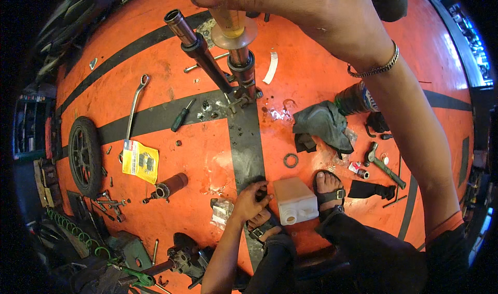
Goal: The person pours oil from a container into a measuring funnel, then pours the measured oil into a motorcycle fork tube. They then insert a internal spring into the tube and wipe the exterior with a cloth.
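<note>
My right hand (301, 3) reaches across the top, its fingers closed around a clear graduated measuring cup (228, 20) with amber fluid inside. The cup's wide round foot lines up with the upright right fork tube (239, 58); whether they touch I cannot tell. To its left leans the second fork tube (197, 47), its top end uncovered. Down low, my left hand (251, 203) is curled beside my left foot around something dark that I cannot make out. Next to it is a translucent plastic bottle (295, 198), its uncapped neck facing me.
On the orange floor are a wrench (137, 104), a screwdriver (182, 116), a yellow parts packet (140, 161) and a dark cylinder (172, 185). To the right are a grey rag (321, 125), a hammer (385, 165) and a ring (291, 160). A wheel (84, 156) is at left.
</note>
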### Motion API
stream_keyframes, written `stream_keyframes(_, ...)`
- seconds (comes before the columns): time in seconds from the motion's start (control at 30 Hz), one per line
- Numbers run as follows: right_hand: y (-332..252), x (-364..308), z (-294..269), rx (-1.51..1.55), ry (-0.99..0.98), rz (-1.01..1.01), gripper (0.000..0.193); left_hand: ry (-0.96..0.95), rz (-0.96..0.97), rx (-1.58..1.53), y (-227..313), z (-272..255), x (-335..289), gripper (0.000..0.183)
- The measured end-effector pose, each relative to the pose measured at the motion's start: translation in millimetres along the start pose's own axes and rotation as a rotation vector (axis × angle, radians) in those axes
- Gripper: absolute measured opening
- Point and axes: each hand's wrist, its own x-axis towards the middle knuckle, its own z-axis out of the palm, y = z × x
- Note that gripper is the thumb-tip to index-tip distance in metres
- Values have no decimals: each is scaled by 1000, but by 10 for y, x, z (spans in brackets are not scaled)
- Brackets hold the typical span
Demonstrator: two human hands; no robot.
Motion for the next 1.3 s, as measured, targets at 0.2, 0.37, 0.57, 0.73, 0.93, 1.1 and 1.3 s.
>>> stream_keyframes(0.2, -52, 131, -164, 372, -79, 214, 77, 7, -12, -2, -10, 6, 0, 53)
stream_keyframes(0.37, -127, 155, -186, 450, -2, 304, 73, 22, 9, 42, 47, 5, 27, 54)
stream_keyframes(0.57, 48, -2, -253, 253, 149, 162, 71, -2, -17, 75, 145, -42, 10, 54)
stream_keyframes(0.73, 499, -294, -325, 300, 157, 221, 64, 0, 10, 72, 15, 2, 12, 56)
stream_keyframes(0.93, 672, -380, -186, 293, 81, 201, 61, -54, -9, 116, 32, -38, 1, 61)
stream_keyframes(1.1, 772, -437, -159, 228, 0, 206, 65, -80, -35, 125, 65, -20, 0, 59)
stream_keyframes(1.3, 792, -461, -168, 92, -29, 208, 64, -76, 10, 145, 81, -49, -6, 59)
